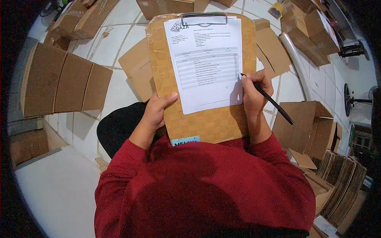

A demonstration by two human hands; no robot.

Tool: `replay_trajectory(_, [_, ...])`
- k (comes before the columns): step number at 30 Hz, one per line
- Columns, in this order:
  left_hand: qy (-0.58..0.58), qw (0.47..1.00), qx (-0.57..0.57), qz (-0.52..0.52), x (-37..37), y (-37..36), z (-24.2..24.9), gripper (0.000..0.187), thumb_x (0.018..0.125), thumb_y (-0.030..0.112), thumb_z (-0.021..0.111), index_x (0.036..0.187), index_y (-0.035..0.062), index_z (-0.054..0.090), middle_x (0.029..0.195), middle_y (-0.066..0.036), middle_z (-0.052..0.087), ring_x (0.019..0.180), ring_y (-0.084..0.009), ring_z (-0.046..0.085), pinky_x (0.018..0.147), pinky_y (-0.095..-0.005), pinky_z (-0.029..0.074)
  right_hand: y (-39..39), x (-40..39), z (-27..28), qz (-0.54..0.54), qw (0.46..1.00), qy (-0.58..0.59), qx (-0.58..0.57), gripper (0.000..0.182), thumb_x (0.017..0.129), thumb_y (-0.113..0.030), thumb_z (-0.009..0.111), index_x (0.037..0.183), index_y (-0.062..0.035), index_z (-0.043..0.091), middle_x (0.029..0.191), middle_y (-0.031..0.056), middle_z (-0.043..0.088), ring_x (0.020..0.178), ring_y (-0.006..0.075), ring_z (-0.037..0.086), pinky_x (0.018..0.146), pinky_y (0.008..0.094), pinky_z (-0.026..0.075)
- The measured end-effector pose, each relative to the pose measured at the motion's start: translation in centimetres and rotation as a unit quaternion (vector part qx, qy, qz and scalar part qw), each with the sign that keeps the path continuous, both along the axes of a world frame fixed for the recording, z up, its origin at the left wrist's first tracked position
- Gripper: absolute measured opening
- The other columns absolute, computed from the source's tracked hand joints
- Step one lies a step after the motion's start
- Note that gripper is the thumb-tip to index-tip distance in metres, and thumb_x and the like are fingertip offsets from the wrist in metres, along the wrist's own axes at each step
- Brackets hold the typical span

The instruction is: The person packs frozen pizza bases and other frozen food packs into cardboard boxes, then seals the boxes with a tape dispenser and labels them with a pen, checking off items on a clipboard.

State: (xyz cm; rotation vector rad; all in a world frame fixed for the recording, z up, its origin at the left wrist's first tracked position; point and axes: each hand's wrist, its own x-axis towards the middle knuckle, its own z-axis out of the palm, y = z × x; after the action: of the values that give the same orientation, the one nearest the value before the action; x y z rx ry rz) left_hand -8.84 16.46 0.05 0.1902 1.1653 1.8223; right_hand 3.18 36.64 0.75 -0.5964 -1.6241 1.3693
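A brown clipboard [214, 127] rests upright against my lap, with a printed white paper [206, 99] under its black clip [204, 15]. The paper carries a table with a column of small marks at its right side. My left hand [158, 109] grips the clipboard's left edge, thumb on the front. My right hand [256, 91] is closed round a black pen [279, 108], its tip at the right edge of the paper, beside the column. A blue label [185, 141] with handwriting sits at the clipboard's lower left.
Cardboard boxes [65, 75] stand on the tiled floor at the left. An open box [297, 123] is at the right, near a stack of flat cardboard [341, 178]. More boxes [311, 31] and a tape roll [276, 10] lie at the upper right.
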Motion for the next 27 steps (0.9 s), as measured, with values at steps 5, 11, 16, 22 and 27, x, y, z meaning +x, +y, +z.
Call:
replay_trajectory(5, [0.000,1.000,-0.001,-0.004,-0.1,0.0,-0.4,0.047,0.075,0.011,0.053,0.117,-0.0004,0.034,0.109,-0.013,0.047,0.099,-0.0213,0.048,0.083,-0.0331,0.039,-0.4,0.1,0.7,-0.004,0.998,-0.032,0.059,0.014,0.065,0.007,0.053,0.062,-0.0027,0.043,0.060,0.0011,0.044,0.052,0.0060,0.040,0.050,0.0186,0.033])
replay_trajectory(11, [-0.009,1.000,0.001,0.008,0.1,0.1,-0.1,0.045,0.075,0.011,0.053,0.115,-0.0003,0.037,0.107,-0.012,0.049,0.097,-0.0206,0.049,0.083,-0.0325,0.040,0.2,0.1,0.0,0.006,0.998,0.038,-0.052,0.015,0.066,0.000,0.056,0.063,-0.0062,0.042,0.057,-0.0019,0.044,0.051,0.0067,0.041,0.047,0.0205,0.034])
replay_trajectory(16, [-0.005,1.000,0.002,-0.007,-0.2,0.0,-0.4,0.045,0.075,0.012,0.053,0.115,-0.0003,0.036,0.106,-0.012,0.049,0.096,-0.0204,0.049,0.082,-0.0327,0.040,-0.1,0.5,0.0,0.017,0.999,0.031,-0.038,0.014,0.065,0.005,0.052,0.064,-0.0044,0.042,0.060,0.0001,0.043,0.052,0.0065,0.040,0.048,0.0188,0.032])
replay_trajectory(22, [-0.006,1.000,0.005,-0.003,0.0,0.0,-0.1,0.044,0.076,0.011,0.052,0.115,-0.0005,0.036,0.107,-0.012,0.049,0.097,-0.0204,0.049,0.082,-0.0329,0.040,-0.6,1.0,0.4,0.022,1.000,-0.008,0.008,0.014,0.064,0.009,0.050,0.063,-0.0026,0.041,0.063,0.0022,0.042,0.056,0.0078,0.040,0.053,0.0195,0.034])
replay_trajectory(27, [-0.002,1.000,0.000,-0.009,0.0,0.2,0.0,0.044,0.076,0.011,0.052,0.116,-0.0001,0.035,0.108,-0.012,0.048,0.098,-0.0206,0.048,0.082,-0.0328,0.040,-0.4,1.0,0.4,0.014,0.998,-0.026,0.048,0.016,0.065,0.001,0.055,0.062,-0.0059,0.041,0.057,-0.0016,0.042,0.052,0.0067,0.041,0.046,0.0208,0.033])
